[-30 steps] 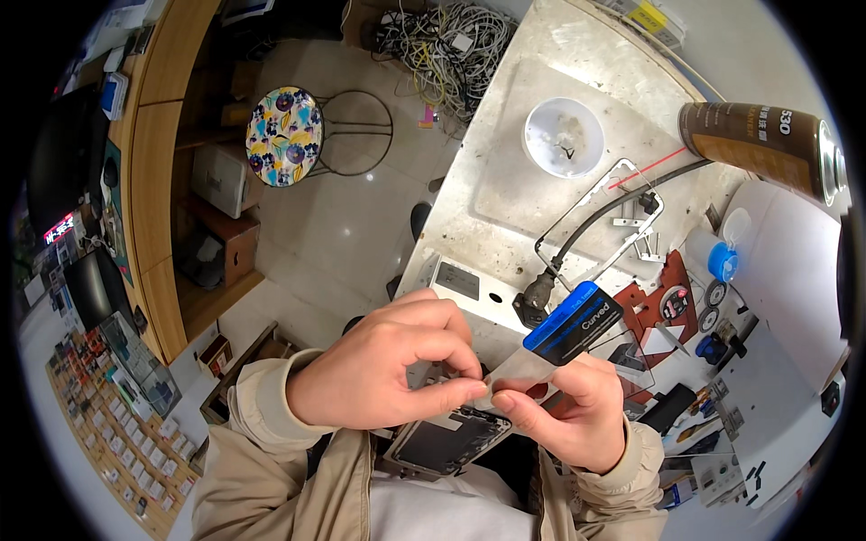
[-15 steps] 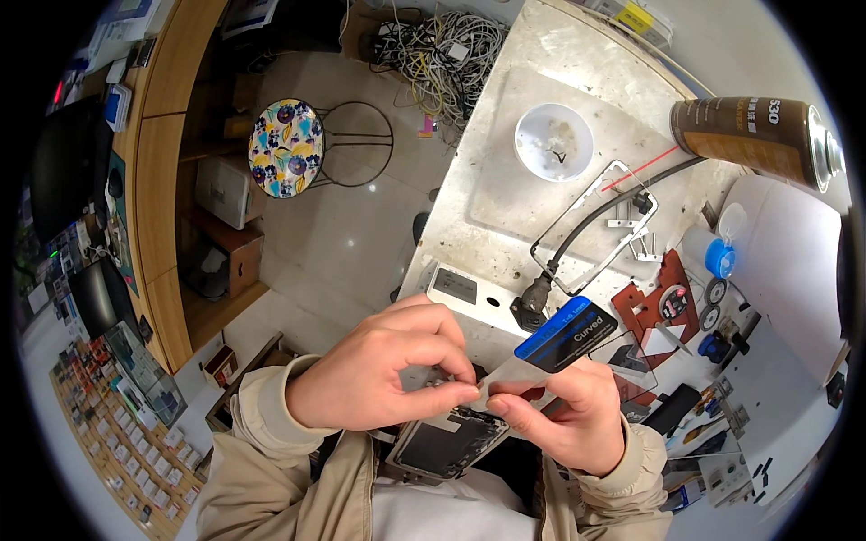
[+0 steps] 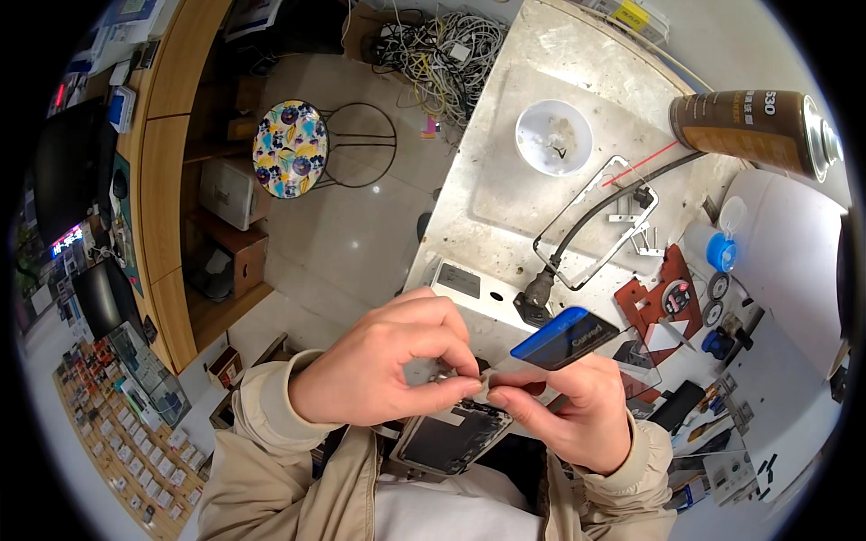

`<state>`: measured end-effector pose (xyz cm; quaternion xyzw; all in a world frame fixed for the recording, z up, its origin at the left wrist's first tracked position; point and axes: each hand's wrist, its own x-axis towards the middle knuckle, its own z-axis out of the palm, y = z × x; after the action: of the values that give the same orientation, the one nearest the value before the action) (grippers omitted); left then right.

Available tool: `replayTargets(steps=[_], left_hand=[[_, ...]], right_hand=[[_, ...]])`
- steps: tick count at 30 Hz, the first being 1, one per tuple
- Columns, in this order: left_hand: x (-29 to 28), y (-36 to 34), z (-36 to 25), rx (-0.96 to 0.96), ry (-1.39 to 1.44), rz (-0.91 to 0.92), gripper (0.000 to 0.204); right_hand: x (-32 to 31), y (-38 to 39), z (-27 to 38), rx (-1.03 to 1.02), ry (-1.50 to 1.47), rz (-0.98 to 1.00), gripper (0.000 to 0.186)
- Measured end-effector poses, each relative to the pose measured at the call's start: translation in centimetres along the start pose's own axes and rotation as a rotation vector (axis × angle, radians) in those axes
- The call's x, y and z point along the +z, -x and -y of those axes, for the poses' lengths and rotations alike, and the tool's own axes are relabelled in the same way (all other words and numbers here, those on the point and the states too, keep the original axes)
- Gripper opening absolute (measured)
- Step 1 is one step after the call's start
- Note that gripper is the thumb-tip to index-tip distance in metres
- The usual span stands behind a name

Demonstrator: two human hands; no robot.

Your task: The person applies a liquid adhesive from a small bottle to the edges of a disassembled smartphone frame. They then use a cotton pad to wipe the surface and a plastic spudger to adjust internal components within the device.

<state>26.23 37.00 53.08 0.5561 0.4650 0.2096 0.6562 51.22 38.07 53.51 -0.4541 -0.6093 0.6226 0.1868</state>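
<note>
My left hand (image 3: 388, 361) is closed, thumb and forefinger pinched together over the top edge of an opened phone (image 3: 451, 440); what sits in the pinch is too small to make out. The phone lies tilted on a support close to my body, its dark inner side showing. From my right hand (image 3: 577, 410) a thin pry card (image 3: 564, 339) sticks up, blue along one edge and black elsewhere. My right fingers are curled around its lower part, and the right thumb tip almost meets the left fingertips. Between the fingertips the view is partly hidden.
Beyond my hands, the worktable (image 3: 492, 194) bears a white bowl (image 3: 554, 138), a thin phone frame (image 3: 586, 221), a black power plug (image 3: 538, 293) and a brown spray can (image 3: 749, 131). Red-brown mat pieces (image 3: 654, 288) lie at right. A patterned stool (image 3: 290, 149) stands on the floor.
The pry card has tipped, so its printed face looks narrower and more slanted. Both hands stay in nearly the same place by the phone; the whole view has shifted slightly.
</note>
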Motion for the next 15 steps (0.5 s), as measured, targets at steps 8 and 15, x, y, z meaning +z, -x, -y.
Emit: replayTargets(steps=[8,15], left_hand=[[0.06,-0.20,-0.11,0.021,-0.012,0.009,0.014],[0.04,-0.15,0.13,0.035,-0.008,-0.004,0.015]], right_hand=[[-0.36,-0.02,0.26,0.000,-0.026,0.025,0.013],[-0.09,-0.03,0.23,0.015,-0.032,0.017,0.013]])
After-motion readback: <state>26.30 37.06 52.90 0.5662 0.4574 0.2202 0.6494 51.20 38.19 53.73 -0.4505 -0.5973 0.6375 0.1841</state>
